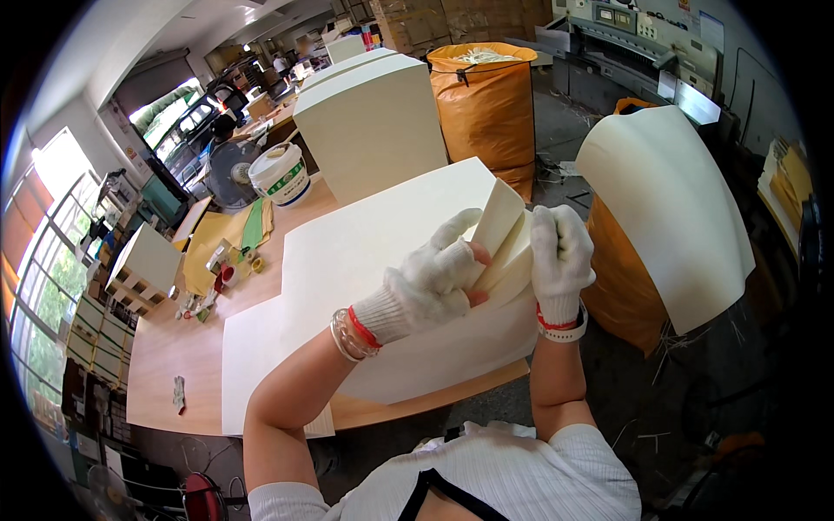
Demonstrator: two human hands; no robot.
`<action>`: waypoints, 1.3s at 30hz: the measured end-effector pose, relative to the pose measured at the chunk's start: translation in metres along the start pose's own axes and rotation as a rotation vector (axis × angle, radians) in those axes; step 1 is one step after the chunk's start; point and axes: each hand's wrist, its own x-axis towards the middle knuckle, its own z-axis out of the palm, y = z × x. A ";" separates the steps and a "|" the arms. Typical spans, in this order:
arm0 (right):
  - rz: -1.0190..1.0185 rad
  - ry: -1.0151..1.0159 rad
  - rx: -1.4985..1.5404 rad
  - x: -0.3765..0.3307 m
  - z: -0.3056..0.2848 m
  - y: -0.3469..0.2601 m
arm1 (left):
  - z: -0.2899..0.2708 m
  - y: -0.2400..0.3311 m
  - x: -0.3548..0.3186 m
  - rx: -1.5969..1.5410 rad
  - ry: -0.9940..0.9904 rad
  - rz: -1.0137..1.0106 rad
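Large cream-white paper sheets [365, 226] lie in a stack in front of me. Their right-hand corner is bent up and fanned into a thick curled bundle. My left hand [439, 273], in a white knit glove with bare fingertips showing, is closed around this raised paper edge. At the right side of the same bundle is my right hand [560, 256], also gloved. Its fingers are curled in, pinching the outer edge of the sheets. How many sheets each hand holds is hidden by the gloves and the curl.
A tall white paper stack [373, 117] stands behind on the wooden table [174, 382]. A white bucket [280, 174] and tape rolls sit at left. Orange sacks [482, 122] stand beyond and right; a large sheet [669, 200] drapes over one. Machinery [643, 43] is at back right.
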 end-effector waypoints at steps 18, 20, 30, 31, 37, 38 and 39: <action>-0.004 0.012 -0.032 -0.003 -0.004 0.000 | -0.001 -0.001 0.000 -0.054 -0.013 0.018; -0.167 0.134 -0.152 -0.004 -0.005 -0.003 | -0.002 -0.003 -0.002 -0.076 0.012 0.045; -0.147 -0.578 -0.298 -0.030 -0.020 -0.028 | 0.013 0.020 -0.015 0.627 0.134 0.154; -0.162 -0.574 -0.311 -0.031 -0.013 -0.035 | 0.012 0.018 -0.016 0.605 0.124 0.130; -0.702 -0.697 -0.045 -0.068 0.060 -0.077 | -0.069 0.025 -0.005 0.596 0.018 -0.369; -0.662 -0.798 -0.056 -0.079 0.074 -0.091 | -0.089 0.022 -0.014 0.408 0.219 -0.373; -0.633 -0.890 -0.054 -0.088 0.088 -0.110 | -0.113 0.026 -0.024 0.214 0.436 -0.335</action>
